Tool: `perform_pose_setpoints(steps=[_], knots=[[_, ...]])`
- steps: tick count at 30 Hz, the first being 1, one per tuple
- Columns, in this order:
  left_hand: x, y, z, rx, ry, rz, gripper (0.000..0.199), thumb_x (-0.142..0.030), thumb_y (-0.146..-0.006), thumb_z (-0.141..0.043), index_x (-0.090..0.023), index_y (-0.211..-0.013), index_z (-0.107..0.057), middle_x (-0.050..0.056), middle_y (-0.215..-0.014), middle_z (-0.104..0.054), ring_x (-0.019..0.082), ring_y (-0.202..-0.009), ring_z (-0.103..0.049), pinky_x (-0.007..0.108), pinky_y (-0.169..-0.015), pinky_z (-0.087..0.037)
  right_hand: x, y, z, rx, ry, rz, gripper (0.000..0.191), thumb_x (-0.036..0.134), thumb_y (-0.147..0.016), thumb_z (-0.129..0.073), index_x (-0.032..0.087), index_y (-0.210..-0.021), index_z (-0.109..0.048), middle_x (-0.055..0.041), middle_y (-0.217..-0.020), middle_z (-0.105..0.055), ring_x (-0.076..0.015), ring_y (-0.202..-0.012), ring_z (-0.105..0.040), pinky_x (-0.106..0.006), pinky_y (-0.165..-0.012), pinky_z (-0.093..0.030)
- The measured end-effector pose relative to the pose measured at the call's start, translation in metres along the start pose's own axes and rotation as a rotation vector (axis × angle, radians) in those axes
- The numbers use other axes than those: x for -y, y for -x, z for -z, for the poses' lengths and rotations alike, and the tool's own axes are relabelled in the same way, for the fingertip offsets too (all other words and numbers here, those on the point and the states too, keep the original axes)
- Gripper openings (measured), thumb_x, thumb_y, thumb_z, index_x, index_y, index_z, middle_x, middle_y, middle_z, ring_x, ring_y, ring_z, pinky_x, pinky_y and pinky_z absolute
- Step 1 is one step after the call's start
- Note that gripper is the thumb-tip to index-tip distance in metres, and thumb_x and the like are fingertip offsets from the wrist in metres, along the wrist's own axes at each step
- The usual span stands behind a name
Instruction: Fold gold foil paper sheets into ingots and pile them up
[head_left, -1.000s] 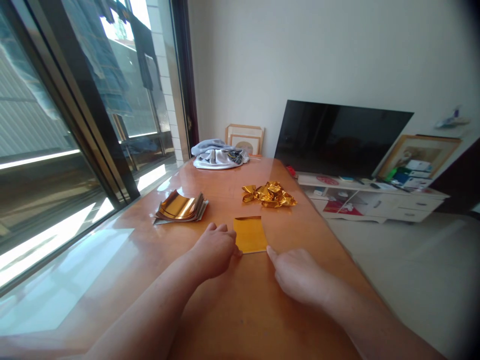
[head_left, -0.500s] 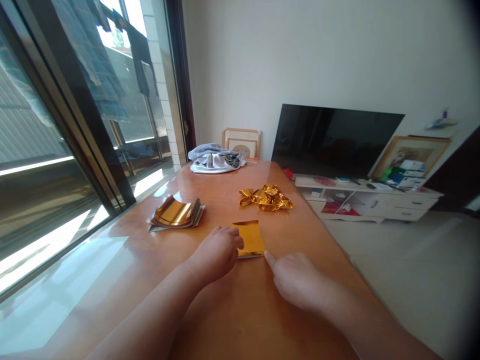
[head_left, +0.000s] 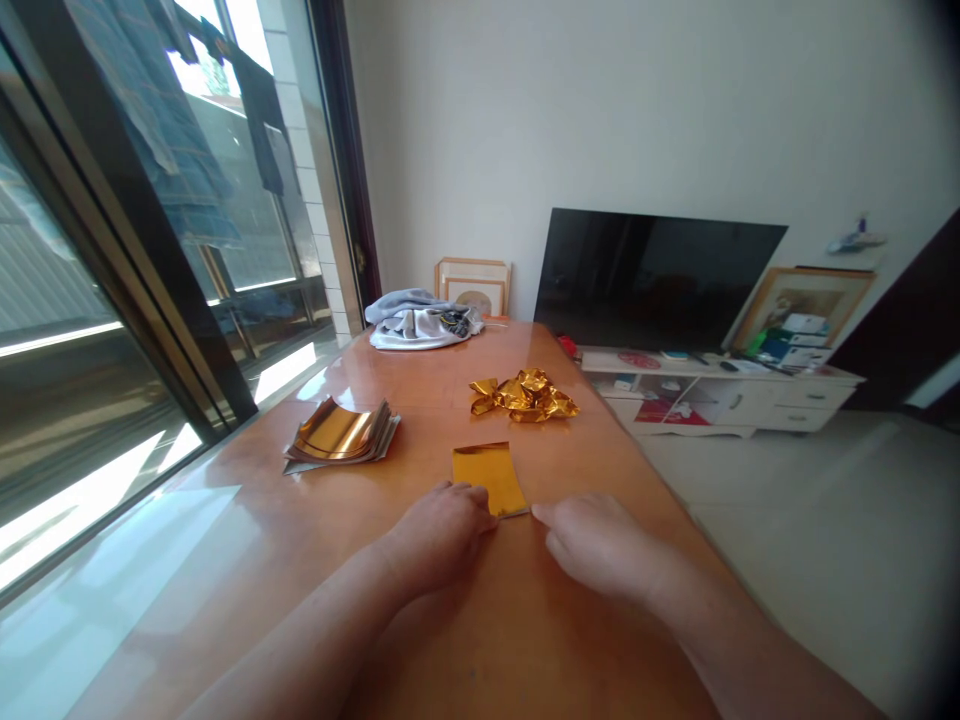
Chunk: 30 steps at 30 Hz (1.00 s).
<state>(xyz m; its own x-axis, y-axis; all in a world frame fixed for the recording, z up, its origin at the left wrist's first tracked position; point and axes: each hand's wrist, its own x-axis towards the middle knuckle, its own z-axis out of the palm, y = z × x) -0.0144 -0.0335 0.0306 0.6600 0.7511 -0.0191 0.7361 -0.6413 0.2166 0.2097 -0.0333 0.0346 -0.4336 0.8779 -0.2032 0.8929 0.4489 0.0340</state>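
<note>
A sheet of gold foil paper (head_left: 487,472) lies on the brown table in front of me, its far edge slightly curled. My left hand (head_left: 450,525) is closed, its fingertips gripping the near edge of the sheet toward the left. At the near right corner, the forefinger of my right hand (head_left: 600,540) touches the paper, the other fingers curled in; its thumb is mostly hidden. A stack of gold foil paper (head_left: 343,435) sits to the left, its top sheets bowed. Beyond the sheet rests a pile of crumpled or folded gold foil pieces (head_left: 529,397).
The long glossy table (head_left: 420,640) narrows toward the wall. Grey cloth (head_left: 420,320) lies at its far end, before framed pictures (head_left: 474,287). A glass sliding door (head_left: 150,250) runs along the left. A television (head_left: 652,285) and a white cabinet (head_left: 750,405) stand right.
My left hand has moved down and right from the sheet's left side to its near edge. My right hand stays by the near right corner. The view has shifted slightly.
</note>
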Motion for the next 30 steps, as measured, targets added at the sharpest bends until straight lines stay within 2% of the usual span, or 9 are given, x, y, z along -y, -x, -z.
perform_pose_setpoints(steps=[2, 5, 12, 17, 20, 23, 26, 28, 30], knots=[[0.000, 0.000, 0.001, -0.001, -0.025, -0.012, 0.025, -0.019, -0.093, -0.048, -0.023, -0.086, -0.071, 0.007, -0.098, -0.067, 0.022, -0.090, -0.062, 0.032, -0.080, -0.043, -0.009, -0.006, 0.000, -0.036, -0.043, -0.071, 0.029, 0.023, -0.092, -0.044, 0.023, -0.093, -0.073, -0.0090, -0.093, -0.075, -0.0249, -0.087, -0.069, -0.031, -0.070, -0.040], [0.000, 0.001, 0.000, -0.018, -0.037, -0.015, 0.026, -0.021, -0.093, -0.047, -0.022, -0.083, -0.071, 0.006, -0.097, -0.067, 0.021, -0.086, -0.062, 0.033, -0.078, -0.042, -0.017, -0.018, -0.005, -0.142, -0.161, -0.144, 0.032, 0.028, -0.097, -0.039, 0.022, -0.092, -0.070, -0.0052, -0.092, -0.073, -0.0201, -0.086, -0.065, -0.028, -0.070, -0.037], [0.006, -0.001, -0.009, -0.070, -0.020, -0.005, 0.022, -0.019, -0.091, -0.050, -0.023, -0.085, -0.071, 0.007, -0.096, -0.066, 0.021, -0.089, -0.062, 0.031, -0.080, -0.043, -0.009, -0.032, -0.023, -0.276, -0.338, 0.064, 0.024, 0.027, -0.096, -0.047, 0.021, -0.093, -0.070, -0.0043, -0.096, -0.065, -0.0159, -0.091, -0.060, -0.024, -0.078, -0.039], [0.012, -0.005, -0.016, -0.117, 0.030, -0.017, 0.022, -0.015, -0.087, -0.052, -0.024, -0.083, -0.072, 0.005, -0.092, -0.065, 0.020, -0.088, -0.060, 0.031, -0.083, -0.044, -0.009, -0.038, -0.033, -0.278, -0.423, 0.050, 0.011, 0.019, -0.086, -0.056, 0.020, -0.087, -0.068, -0.0024, -0.092, -0.064, -0.0153, -0.086, -0.059, -0.024, -0.074, -0.039], [0.016, -0.007, -0.017, -0.213, 0.081, -0.004, 0.022, -0.013, -0.084, -0.053, -0.025, -0.087, -0.072, 0.004, -0.092, -0.064, 0.020, -0.089, -0.059, 0.031, -0.082, -0.043, -0.015, -0.045, -0.040, -0.291, -0.563, 0.058, 0.008, 0.015, -0.079, -0.060, 0.020, -0.083, -0.065, -0.0008, -0.089, -0.063, -0.0139, -0.079, -0.057, -0.023, -0.070, -0.039], [0.021, -0.009, -0.018, -0.453, 0.171, 0.113, 0.026, -0.010, -0.081, -0.051, -0.022, -0.094, -0.069, 0.005, -0.095, -0.063, 0.020, -0.091, -0.058, 0.031, -0.081, -0.043, -0.019, -0.053, -0.049, -0.333, -0.767, 0.026, 0.001, 0.018, -0.077, -0.062, 0.019, -0.078, -0.062, 0.0007, -0.080, -0.061, -0.0138, -0.073, -0.054, -0.023, -0.065, -0.038], [0.026, -0.013, -0.019, -0.669, 0.366, 0.329, 0.015, -0.011, -0.079, -0.051, -0.019, -0.086, -0.061, 0.002, -0.083, -0.059, 0.017, -0.078, -0.055, 0.029, -0.071, -0.041, -0.018, -0.058, -0.052, -0.329, -1.068, -0.040, 0.005, 0.024, -0.080, -0.062, 0.019, -0.079, -0.059, 0.0031, -0.070, -0.056, -0.0128, -0.064, -0.048, -0.023, -0.059, -0.035], [0.025, -0.015, -0.020, -0.692, 0.571, 0.441, 0.002, -0.018, -0.081, -0.056, -0.019, -0.081, -0.057, 0.000, -0.074, -0.057, 0.016, -0.070, -0.052, 0.027, -0.065, -0.039, -0.015, -0.056, -0.049, -0.310, -1.264, -0.050, 0.009, 0.027, -0.082, -0.062, 0.019, -0.081, -0.057, 0.0041, -0.070, -0.054, -0.0121, -0.062, -0.046, -0.024, -0.058, -0.035], [0.022, -0.016, -0.021, -0.646, 0.818, 0.489, 0.012, -0.029, -0.082, -0.062, -0.018, -0.082, -0.057, 0.000, -0.073, -0.058, 0.015, -0.068, -0.052, 0.026, -0.063, -0.038, -0.009, -0.053, -0.044, -0.291, -1.410, -0.037, 0.013, 0.030, -0.083, -0.063, 0.020, -0.082, -0.055, 0.0041, -0.072, -0.054, -0.0119, -0.063, -0.045, -0.024, -0.058, -0.035]])
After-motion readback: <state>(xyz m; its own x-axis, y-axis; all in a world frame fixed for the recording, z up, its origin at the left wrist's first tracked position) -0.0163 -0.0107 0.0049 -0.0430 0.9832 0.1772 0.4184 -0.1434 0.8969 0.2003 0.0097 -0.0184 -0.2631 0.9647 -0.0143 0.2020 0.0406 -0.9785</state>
